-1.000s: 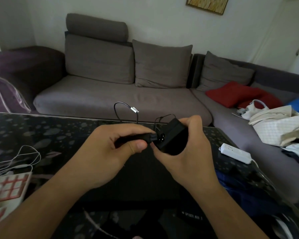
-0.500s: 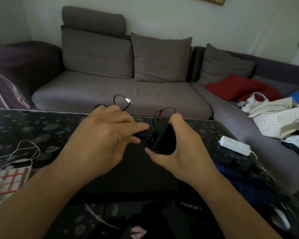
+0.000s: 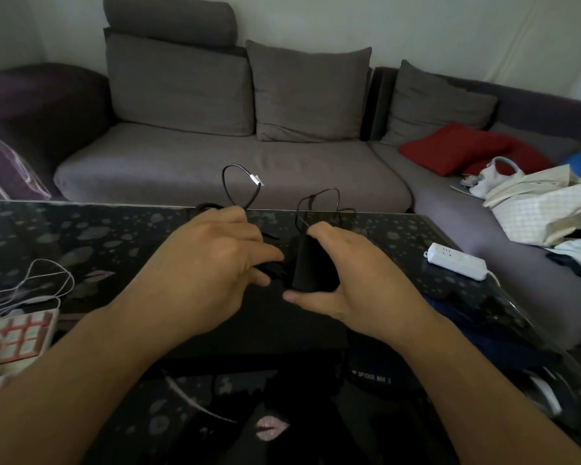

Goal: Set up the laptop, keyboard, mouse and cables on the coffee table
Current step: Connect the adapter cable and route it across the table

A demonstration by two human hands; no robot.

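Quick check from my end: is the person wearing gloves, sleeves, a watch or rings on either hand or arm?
No. Both hands, left and right, are bare, with no gloves and no rings on the fingers that show. Both forearms are uncovered up to the edge of the picture: no sleeves, watch or wristband in view.

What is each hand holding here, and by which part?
The right hand holds the black power adapter, thumb beneath and fingers over its far end. The left hand pinches the black plug at the adapter's near-left end.
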